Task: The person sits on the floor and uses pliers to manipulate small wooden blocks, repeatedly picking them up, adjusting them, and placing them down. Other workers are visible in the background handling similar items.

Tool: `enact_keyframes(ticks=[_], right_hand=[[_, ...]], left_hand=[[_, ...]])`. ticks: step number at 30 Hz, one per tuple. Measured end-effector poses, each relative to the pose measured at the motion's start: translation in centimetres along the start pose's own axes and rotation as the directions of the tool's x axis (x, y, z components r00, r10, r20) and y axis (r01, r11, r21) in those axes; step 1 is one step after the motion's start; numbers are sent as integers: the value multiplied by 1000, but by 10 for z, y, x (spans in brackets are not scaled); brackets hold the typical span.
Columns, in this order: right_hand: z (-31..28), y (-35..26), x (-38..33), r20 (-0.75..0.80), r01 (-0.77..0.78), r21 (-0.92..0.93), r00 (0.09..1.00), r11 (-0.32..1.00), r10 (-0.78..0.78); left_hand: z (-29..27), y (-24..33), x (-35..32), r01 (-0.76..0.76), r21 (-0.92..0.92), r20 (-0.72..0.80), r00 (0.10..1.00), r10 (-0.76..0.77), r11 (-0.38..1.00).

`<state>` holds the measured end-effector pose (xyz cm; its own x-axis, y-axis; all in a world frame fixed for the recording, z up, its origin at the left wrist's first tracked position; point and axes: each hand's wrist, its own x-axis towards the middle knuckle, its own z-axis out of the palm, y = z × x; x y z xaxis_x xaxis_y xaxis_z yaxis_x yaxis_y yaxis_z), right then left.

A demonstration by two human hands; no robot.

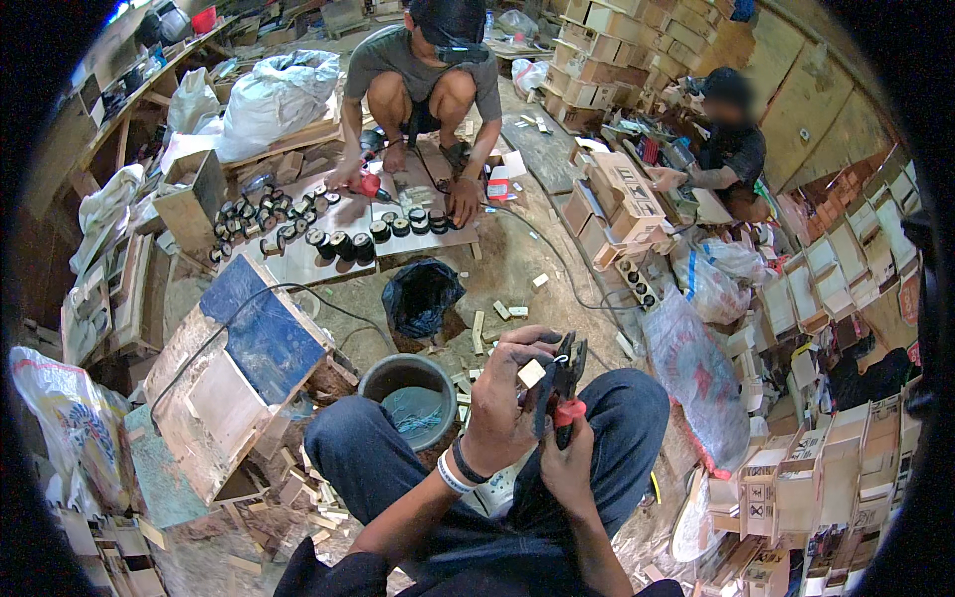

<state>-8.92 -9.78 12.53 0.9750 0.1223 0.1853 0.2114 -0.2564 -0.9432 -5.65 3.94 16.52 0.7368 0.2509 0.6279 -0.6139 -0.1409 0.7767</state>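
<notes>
Above my lap, my left hand (497, 406) is closed around a small pale wooden block (531, 374), its end showing between the fingers. Dark material shows beside the block, too covered by the fingers to name. My right hand (568, 464) grips pliers (569, 406) with red and black handles, their dark jaws pointing up and away from me. A short white bent piece, like wire or cord, shows between the block and the jaws. The two hands are nearly touching. Below them lie my knees in dark blue trousers.
A grey bucket (410, 382) with bluish strands stands left of my hands. Beyond it is a black bag-lined container (423, 297). Across from me, a crouching person holds a red tool (369, 186) by rows of black spools (343, 246). A tilted board (235, 388) stands left; stacked wooden boxes (786, 488) right.
</notes>
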Motion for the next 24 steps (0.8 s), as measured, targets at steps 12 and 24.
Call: enact_keyframes(ticks=[12, 24], right_hand=[[-2, 15, 0, 36, 106, -134, 994, 985, -102], [-5, 13, -1, 59, 63, -97, 997, 993, -57]], left_hand=[[2, -8, -8, 5, 9, -39, 999, -5, 1000], [-2, -10, 0, -47, 38, -77, 996, 50, 998]])
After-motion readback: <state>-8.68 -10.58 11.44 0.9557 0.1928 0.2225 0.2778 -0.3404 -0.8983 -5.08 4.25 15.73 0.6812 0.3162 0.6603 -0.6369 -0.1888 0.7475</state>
